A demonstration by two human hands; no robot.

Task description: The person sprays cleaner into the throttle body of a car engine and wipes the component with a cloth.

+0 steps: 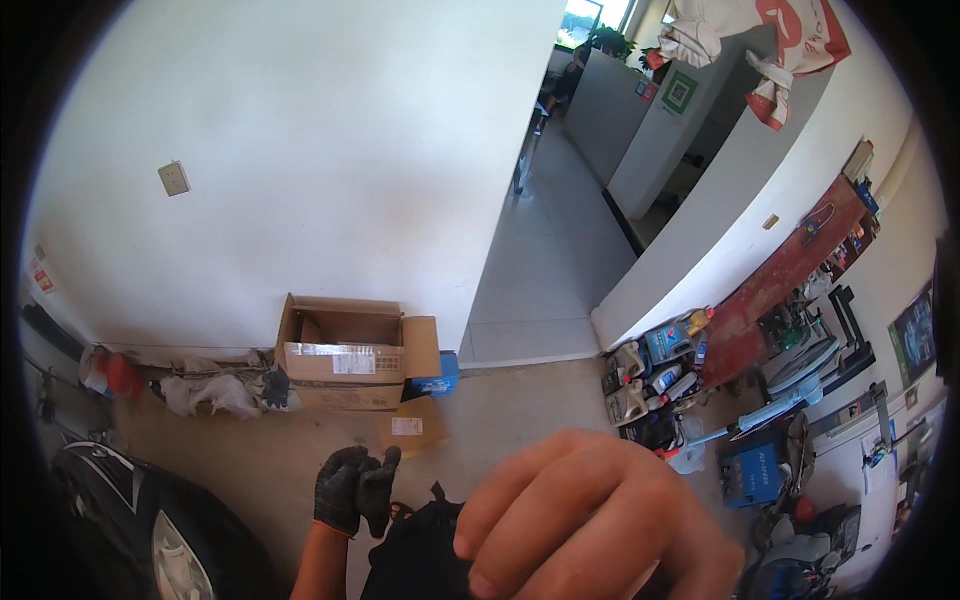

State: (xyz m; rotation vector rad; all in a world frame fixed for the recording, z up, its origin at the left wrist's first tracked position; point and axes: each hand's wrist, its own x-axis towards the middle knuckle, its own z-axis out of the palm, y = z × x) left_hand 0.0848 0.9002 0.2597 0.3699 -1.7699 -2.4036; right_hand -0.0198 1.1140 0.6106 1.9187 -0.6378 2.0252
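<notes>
My left hand (360, 490), in a black glove with an orange cuff, is at lower centre, its fingers curled; whether anything is in them I cannot make out. My bare right hand (590, 510) is large and close to the camera at lower right, fingers bent downward, their grip hidden. Between and below my hands is dark fabric (410, 555) at my body. Beyond my left hand, an open cardboard box (345, 398) stands against the white wall, with a cardboard flap (430, 435) at floor level and a blue box (432, 384) beside it.
A dark vehicle body (105, 510) fills the lower left. Crumpled plastic (210, 395) lies along the wall. Bottles and jugs (660, 345), a red board (760, 290) and equipment (800, 380) line the right wall. A doorway leads to a tiled passage (540, 280), with a seated person (568, 80) far back.
</notes>
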